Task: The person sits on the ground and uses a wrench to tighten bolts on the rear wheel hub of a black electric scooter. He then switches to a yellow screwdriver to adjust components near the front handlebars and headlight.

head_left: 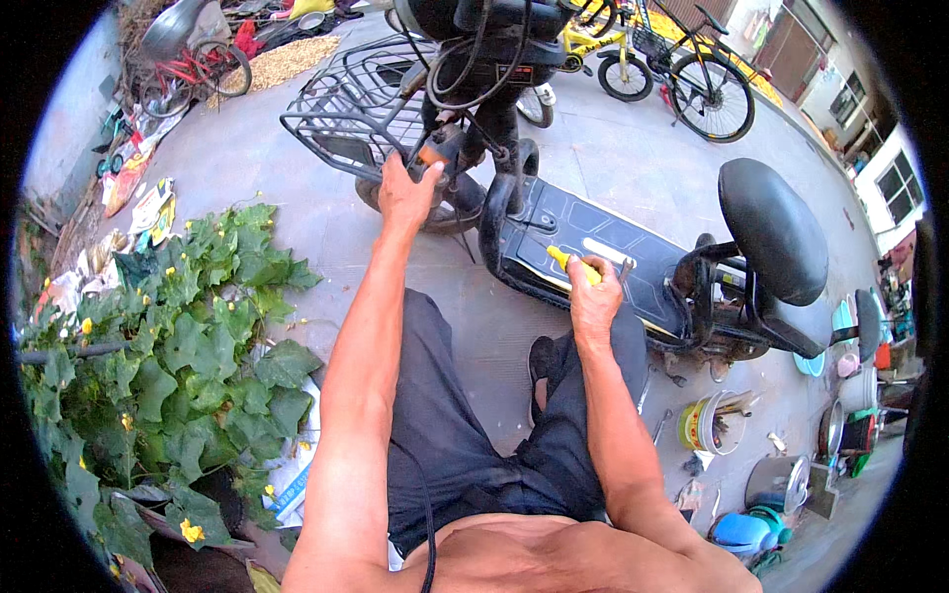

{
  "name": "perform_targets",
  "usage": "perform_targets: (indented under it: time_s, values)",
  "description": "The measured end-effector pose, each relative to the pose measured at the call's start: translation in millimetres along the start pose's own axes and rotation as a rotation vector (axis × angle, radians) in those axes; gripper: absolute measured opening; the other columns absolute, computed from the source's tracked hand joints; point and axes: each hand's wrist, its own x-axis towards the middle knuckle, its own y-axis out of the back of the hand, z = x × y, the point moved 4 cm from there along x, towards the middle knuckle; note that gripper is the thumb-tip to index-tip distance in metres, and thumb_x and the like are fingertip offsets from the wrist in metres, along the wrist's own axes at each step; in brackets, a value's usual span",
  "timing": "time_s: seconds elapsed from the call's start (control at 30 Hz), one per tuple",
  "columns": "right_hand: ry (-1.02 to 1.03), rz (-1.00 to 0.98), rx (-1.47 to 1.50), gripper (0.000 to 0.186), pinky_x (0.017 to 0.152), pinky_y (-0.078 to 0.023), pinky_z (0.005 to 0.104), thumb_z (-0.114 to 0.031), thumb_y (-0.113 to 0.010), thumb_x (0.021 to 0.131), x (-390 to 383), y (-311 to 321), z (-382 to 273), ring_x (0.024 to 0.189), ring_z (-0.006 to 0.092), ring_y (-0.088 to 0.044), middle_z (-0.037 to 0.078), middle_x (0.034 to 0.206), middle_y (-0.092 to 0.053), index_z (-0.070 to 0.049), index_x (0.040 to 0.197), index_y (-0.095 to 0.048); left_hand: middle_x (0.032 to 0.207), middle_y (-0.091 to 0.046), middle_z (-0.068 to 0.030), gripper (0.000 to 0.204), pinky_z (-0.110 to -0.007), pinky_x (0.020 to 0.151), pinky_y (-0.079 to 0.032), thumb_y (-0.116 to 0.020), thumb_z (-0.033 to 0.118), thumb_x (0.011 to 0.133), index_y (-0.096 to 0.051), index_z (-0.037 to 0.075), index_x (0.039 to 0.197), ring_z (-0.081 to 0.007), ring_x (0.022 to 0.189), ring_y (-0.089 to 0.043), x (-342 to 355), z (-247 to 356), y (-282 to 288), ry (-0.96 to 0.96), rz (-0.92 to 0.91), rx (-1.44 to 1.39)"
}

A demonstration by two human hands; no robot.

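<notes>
Right hand (595, 304): fingers wrapped round yellow plastic-handled screwdriver (559, 259), above flat dark scooter footboard (568, 217). Should be light, stiff; grip by the yellow end. Left hand (406, 198): fingers bent at small orange plastic-looking part (432, 155); can't tell whether it's held.

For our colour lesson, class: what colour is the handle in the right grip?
The handle is yellow, best seen in the head view.

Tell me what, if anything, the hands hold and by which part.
Right hand: a tool, held by its yellow handle. Left hand: at an orange part of the scooter; whether it grips or only touches it cannot be told.
</notes>
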Motion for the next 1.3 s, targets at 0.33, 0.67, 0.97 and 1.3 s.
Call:
perform_targets:
  time_s: [0.33, 0.67, 0.97, 1.3]
  values:
    - [0.168, -0.018, -0.106, 0.035, 0.073, -0.052, 0.0365, -0.03, -0.074, 0.082, -7, -32, -2, 0.077, 0.0273, -0.068, 0.018, 0.085, -0.069, 0.001, 0.098, -0.066, 0.124, -0.054, -0.0267, 0.08, -0.045, 0.097, -0.043, -0.074, 0.049, 0.076, -0.046, -0.005, 0.129, -0.041, 0.116, -0.054, -19, 8, 3, 0.01, -0.025, -0.042]
    - [0.168, -0.053, -0.195, 0.038, 0.072, -0.052, 0.0412, -0.035, -0.072, 0.082, -12, -46, -7, 0.079, 0.0335, -0.068, 0.021, 0.085, -0.068, -0.002, 0.1, -0.065, 0.125, -0.051, -0.0239, 0.078, -0.046, 0.096, -0.045, -0.075, 0.042, 0.077, -0.042, -0.004, 0.131, -0.0402, 0.115, -0.053, -27, 10, 10, -0.045, -0.094, 0.017]
    - [0.141, -0.092, -0.245, 0.04, 0.075, -0.051, 0.0427, -0.038, -0.071, 0.083, -14, -51, -9, 0.083, 0.0349, -0.068, 0.021, 0.087, -0.069, -0.003, 0.101, -0.066, 0.128, -0.049, -0.0271, 0.082, -0.046, 0.098, -0.043, -0.075, 0.045, 0.076, -0.039, -0.004, 0.132, -0.0426, 0.118, -0.05, -47, 14, 6, -0.045, -0.114, -0.002]
    - [0.168, -0.088, -0.296, 0.039, 0.075, -0.051, 0.0433, -0.037, -0.07, 0.082, -13, -66, -9, 0.083, 0.0367, -0.068, 0.022, 0.088, -0.069, -0.003, 0.1, -0.066, 0.142, -0.039, -0.0292, 0.093, -0.045, 0.105, -0.039, -0.075, 0.04, 0.077, -0.029, -0.008, 0.142, -0.0414, 0.13, -0.042, -61, 24, 8, -0.033, -0.219, 0.009]
